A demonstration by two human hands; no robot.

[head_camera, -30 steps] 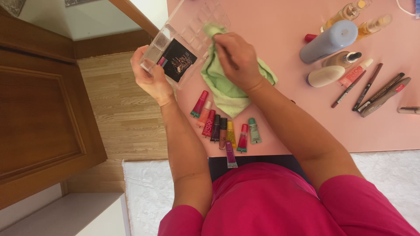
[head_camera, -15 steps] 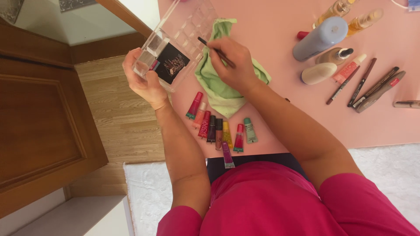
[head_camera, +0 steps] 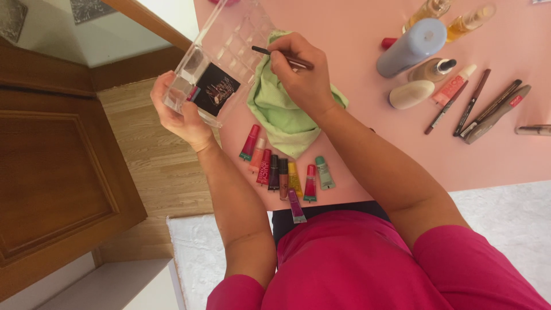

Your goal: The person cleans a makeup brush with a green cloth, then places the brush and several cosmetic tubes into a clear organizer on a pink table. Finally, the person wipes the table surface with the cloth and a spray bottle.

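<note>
Left hand (head_camera: pixel 181 115) gripping clear compartmented organizer (head_camera: pixel 221 63), now raised and tilted off pink worktop (head_camera: pixel 356 143). Right hand (head_camera: pixel 301 77) closed on thin brush (head_camera: pixel 281 55), tip shifted into compartments. Green cloth (head_camera: pixel 281 115) under wrist, lip-gloss tubes (head_camera: pixel 284 172) near.

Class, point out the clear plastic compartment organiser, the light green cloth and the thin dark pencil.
Clear plastic compartment organiser (head_camera: pixel 229 54), head view: gridded top.
Light green cloth (head_camera: pixel 281 117), head view: middle fold.
Thin dark pencil (head_camera: pixel 265 51), head view: exposed shaft left of the right hand.
</note>
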